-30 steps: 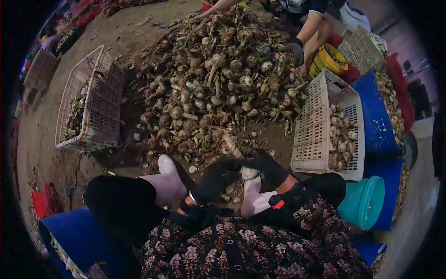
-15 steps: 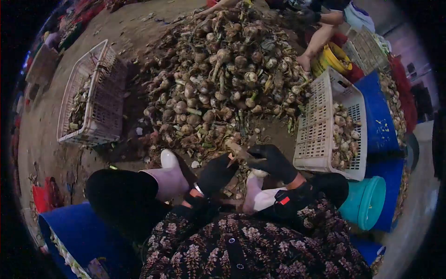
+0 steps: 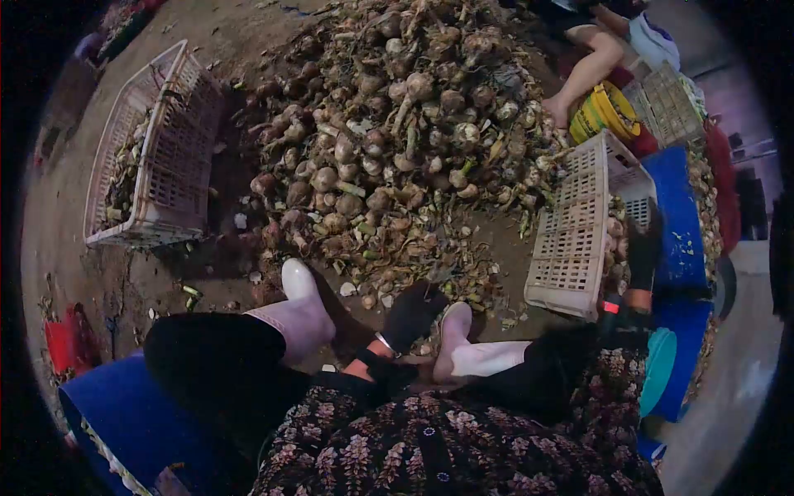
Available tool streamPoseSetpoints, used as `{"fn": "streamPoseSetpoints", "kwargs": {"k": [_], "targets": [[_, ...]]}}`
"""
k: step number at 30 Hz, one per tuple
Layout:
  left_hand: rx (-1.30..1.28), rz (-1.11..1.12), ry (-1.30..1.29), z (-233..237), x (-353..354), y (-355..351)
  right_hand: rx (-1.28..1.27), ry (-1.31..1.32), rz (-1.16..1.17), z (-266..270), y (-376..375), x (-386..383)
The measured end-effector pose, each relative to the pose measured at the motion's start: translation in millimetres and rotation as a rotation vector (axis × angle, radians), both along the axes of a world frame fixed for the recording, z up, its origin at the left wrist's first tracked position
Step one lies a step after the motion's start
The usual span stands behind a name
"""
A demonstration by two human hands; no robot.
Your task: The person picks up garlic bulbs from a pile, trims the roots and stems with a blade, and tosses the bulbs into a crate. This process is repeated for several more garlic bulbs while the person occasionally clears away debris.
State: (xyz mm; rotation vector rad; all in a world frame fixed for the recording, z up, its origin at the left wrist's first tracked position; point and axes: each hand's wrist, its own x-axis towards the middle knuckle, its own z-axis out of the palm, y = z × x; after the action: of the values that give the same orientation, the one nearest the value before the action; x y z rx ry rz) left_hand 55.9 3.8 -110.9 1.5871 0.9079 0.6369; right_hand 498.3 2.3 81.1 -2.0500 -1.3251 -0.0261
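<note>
My left hand (image 3: 413, 316), in a dark glove, is curled low between my white boots (image 3: 302, 285). What its fingers hold is too dark to make out. My right hand (image 3: 643, 248), also gloved, reaches to the right over the near end of a white slatted crate (image 3: 566, 240); blur and shadow hide its fingers. Garlic bulbs (image 3: 614, 236) lie inside that crate. In front of me rises a large heap of garlic bulbs (image 3: 389, 124) with dry stems and roots. Loose skins and stem scraps (image 3: 389, 248) cover its near edge.
Another white crate (image 3: 178, 153), partly filled, stands at left. Blue containers (image 3: 678, 215) and a teal bucket (image 3: 659, 372) line the right side; a blue barrel (image 3: 141, 422) sits front left. Another person's bare leg (image 3: 589, 70) is beside a yellow bucket (image 3: 602, 116).
My hands were together over the boots around a brownish stemmed piece. My right hand has swung right to the crate; my left stayed near the boots, slightly lower. The view has shifted slightly.
</note>
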Motion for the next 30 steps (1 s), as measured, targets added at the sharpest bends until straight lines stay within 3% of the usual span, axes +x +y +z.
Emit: {"fn": "streamPoseSetpoints", "kwargs": {"k": [3, 6, 8, 9, 10, 11, 14, 15, 16, 19, 22, 23, 25, 27, 30], "targets": [[-0.054, 0.139, -0.061, 7.5, 3.4, 10.8, -0.230, 0.267, 0.432, -102.6, 65.0, -64.7], [-0.275, 0.233, -0.106, 32.0, -4.1, 17.1, -0.598, 0.017, 0.696, -153.0, 106.8, -230.2], [-0.348, 0.273, -0.091, 43.0, -8.5, 22.6, -0.421, -0.078, 0.900, -254.8, 107.0, -262.0], [-0.365, 0.291, -0.071, 42.8, -12.7, 23.5, -0.538, -0.282, 0.848, -248.9, 102.2, -283.8], [-0.116, 0.290, -0.064, 24.0, -17.3, 18.6, -0.650, -0.483, 0.787, -225.4, 93.0, -307.9], [0.138, 0.311, -0.043, 5.5, -21.9, 14.2, -0.635, -0.501, 0.801, -224.6, 86.3, -306.1], [0.215, 0.347, -0.017, 2.3, -21.6, 14.4, -0.449, -0.484, 0.768, -256.7, 53.3, -266.0], [0.144, 0.304, 0.057, 16.2, -24.7, 20.6, -0.364, -0.470, 0.733, -269.9, 41.3, -243.3], [0.017, 0.323, 0.043, 18.2, -24.6, 26.0, -0.632, -0.240, 0.836, -273.9, 40.1, -217.0], [-0.424, 0.490, -0.147, 17.8, -21.3, 40.1, -0.942, -0.261, 0.799, -291.4, 5.6, -151.4], [-0.660, 0.655, -0.341, 44.8, -24.9, 52.8, -1.032, -0.296, 0.762, -270.9, -19.5, -141.4], [-0.379, 0.626, -0.223, 32.9, -27.4, 51.0, -0.990, -0.295, 0.631, -267.4, -17.2, -142.1], [-0.214, 0.600, -0.146, 26.3, -28.7, 51.5, -0.884, -0.299, 0.365, -252.8, 17.8, -147.9], [-0.339, 0.615, -0.180, 28.1, -31.9, 52.0, -0.759, -0.315, 0.362, -249.7, 32.8, -154.0], [-0.500, 0.641, -0.242, 34.4, -30.9, 51.7, -0.617, -0.245, 0.610, -253.6, 42.6, -182.6]]}}
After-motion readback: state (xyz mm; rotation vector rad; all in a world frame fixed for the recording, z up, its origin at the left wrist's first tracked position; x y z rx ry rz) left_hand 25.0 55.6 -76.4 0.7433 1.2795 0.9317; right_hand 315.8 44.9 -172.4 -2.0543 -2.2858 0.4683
